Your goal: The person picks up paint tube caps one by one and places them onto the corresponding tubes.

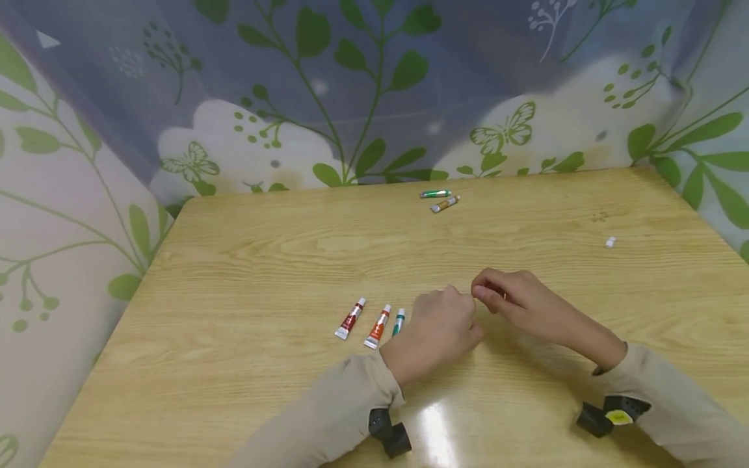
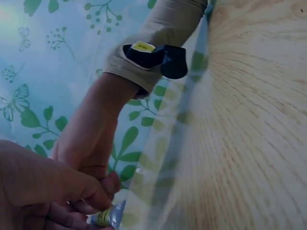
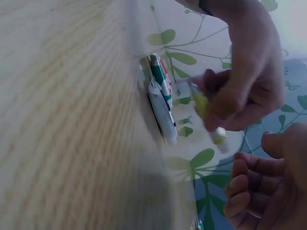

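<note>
My left hand (image 1: 435, 328) pinches a small yellow paint tube (image 3: 201, 104) between thumb and fingers above the table. In the left wrist view the tube's crimped silver end (image 2: 117, 214) sticks out past the fingertips. The head view hides this tube behind the left hand. Close beside it, my right hand (image 1: 526, 305) hovers with fingers loosely bent; the right wrist view shows a gap between its thumb and fingers, with nothing held. Left of the left hand lie a dark red tube (image 1: 350, 320), an orange tube (image 1: 378, 327) and a teal tube (image 1: 399, 321), partly covered by that hand.
Toward the back edge of the wooden table (image 1: 263, 247) lie a green tube (image 1: 435, 194) and an ochre tube (image 1: 445, 204). A small white piece (image 1: 610, 242) sits at the right. Leaf-patterned cloth (image 1: 374, 97) hangs around the table's back and sides.
</note>
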A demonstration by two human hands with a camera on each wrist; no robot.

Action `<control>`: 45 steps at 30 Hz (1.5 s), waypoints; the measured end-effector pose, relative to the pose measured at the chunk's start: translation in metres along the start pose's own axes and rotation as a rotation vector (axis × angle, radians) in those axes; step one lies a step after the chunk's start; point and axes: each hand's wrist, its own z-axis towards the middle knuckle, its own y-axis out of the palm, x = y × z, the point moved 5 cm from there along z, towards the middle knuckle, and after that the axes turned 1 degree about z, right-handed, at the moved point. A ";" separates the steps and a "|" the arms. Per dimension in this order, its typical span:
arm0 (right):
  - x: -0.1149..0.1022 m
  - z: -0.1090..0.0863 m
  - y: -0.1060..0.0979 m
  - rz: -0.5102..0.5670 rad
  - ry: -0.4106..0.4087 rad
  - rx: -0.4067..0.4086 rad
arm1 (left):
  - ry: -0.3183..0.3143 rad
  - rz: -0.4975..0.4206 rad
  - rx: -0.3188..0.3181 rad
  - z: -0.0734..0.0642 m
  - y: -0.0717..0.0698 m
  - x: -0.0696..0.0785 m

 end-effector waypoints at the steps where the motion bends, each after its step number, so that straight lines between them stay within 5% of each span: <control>1: 0.002 -0.001 -0.002 -0.009 0.002 0.012 | -0.016 0.015 -0.014 0.002 0.003 0.001; 11: 0.034 -0.014 -0.039 -0.158 0.122 0.150 | -0.141 0.144 -0.093 0.015 0.020 0.013; 21: 0.091 -0.040 -0.099 -0.348 0.388 0.338 | -0.171 0.195 -0.104 0.017 0.028 0.020; 33: 0.135 -0.059 -0.126 -0.373 0.689 0.311 | -0.178 0.271 -0.079 0.016 0.032 0.024; 45: 0.157 -0.068 -0.132 -0.383 0.838 0.253 | -0.185 0.267 -0.090 0.018 0.036 0.025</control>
